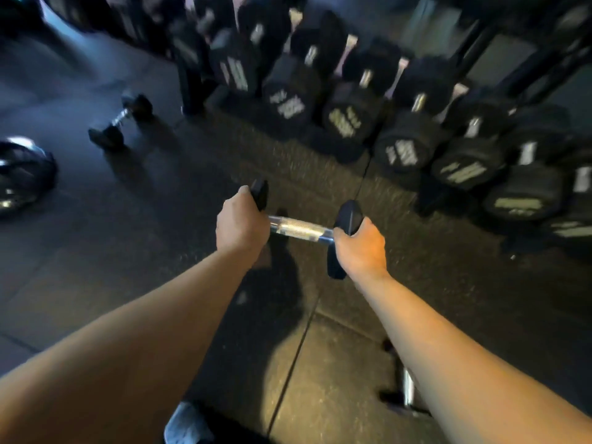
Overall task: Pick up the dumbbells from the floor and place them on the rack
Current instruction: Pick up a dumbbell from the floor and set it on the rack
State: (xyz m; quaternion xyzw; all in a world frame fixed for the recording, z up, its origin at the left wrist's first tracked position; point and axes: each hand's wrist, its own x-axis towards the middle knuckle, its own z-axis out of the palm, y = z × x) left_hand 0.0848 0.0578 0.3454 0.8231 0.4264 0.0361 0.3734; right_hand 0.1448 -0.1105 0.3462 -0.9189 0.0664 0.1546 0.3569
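A black dumbbell with a chrome handle point(299, 228) is held above the floor in the middle of the head view. My left hand point(241, 224) grips its left head and my right hand point(362, 245) grips its right head. A second small dumbbell point(120, 121) lies on the floor at the far left. Part of a third dumbbell point(407, 384) shows on the floor under my right forearm. The dumbbell rack point(192, 88) stands ahead, its lower shelf full of several large black dumbbells point(347, 120). The picture is blurred.
A dark round object point(22, 177), too blurred to identify, lies on the floor at the left edge. My shoe point(187, 424) shows at the bottom. Dark rubber floor tiles point(144, 235) lie between me and the rack.
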